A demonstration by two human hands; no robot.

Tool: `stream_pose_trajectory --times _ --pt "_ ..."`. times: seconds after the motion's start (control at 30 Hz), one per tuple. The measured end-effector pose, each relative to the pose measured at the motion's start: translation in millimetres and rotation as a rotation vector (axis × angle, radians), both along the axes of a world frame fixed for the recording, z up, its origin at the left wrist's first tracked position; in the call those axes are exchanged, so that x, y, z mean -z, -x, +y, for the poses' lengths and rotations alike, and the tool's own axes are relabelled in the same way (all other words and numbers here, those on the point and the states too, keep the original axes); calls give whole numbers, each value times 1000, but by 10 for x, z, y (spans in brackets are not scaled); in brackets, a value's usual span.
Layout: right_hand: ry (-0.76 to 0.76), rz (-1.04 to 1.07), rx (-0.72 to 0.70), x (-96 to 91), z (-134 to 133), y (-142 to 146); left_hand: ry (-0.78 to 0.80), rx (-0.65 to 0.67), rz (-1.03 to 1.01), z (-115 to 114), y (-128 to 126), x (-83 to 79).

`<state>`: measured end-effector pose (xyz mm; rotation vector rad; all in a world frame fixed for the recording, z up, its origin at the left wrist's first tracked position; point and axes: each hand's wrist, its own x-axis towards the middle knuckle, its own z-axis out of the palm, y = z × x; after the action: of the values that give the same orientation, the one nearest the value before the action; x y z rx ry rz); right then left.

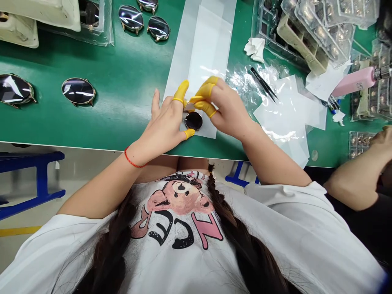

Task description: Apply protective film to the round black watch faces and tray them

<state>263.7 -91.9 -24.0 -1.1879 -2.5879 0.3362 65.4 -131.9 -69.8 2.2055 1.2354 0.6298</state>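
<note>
A round watch case (194,121) with a dark glass face lies near the front end of a white sheet (211,45). My left hand (165,124) steadies it, the thumb at its lower edge and the fingers bent above it. Yellow finger cots cover the thumb and a finger. Just above the watch case, my right hand (225,104) has its yellow-cotted fingertips pinched together. Something small and pale shows between the two hands, too hidden to name. Other watch cases (79,91) lie to the left, and several more (158,28) at the back.
Black tweezers (263,83) lie on crumpled clear film to the right, beside loose white sheets (283,118). Stacked clear trays (321,24) stand back right, pale trays (52,12) back left. A pink-handled tool (353,81) and another person's arm (361,171) are at the right.
</note>
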Motion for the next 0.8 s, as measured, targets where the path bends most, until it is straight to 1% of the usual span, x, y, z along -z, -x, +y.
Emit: stream_pose_trajectory --times 0.07,0.2,0.33,0.43,0.53,0.63,0.73,0.8 --pt "-40 -1 43 50 -109 -43 20 -8 19 -24 -22 -77" --pt "-146 -38 47 197 -361 -41 28 -20 67 -51 -56 -194" --pt "-284 8 2 319 -621 -6 19 -16 130 -58 -63 -240" --pt "-302 51 -10 351 -742 -5 16 -10 154 -66 -60 -240" --pt "-271 147 -7 318 -736 -46 -14 -9 127 -75 -56 -229" --pt "-185 242 6 242 -623 -128 -15 -7 104 -78 -54 -222" --pt "-109 192 109 207 -498 -203 -12 -3 111 -74 -49 -220" --pt "-72 116 144 234 -461 -226 -20 -5 115 -69 -43 -216"
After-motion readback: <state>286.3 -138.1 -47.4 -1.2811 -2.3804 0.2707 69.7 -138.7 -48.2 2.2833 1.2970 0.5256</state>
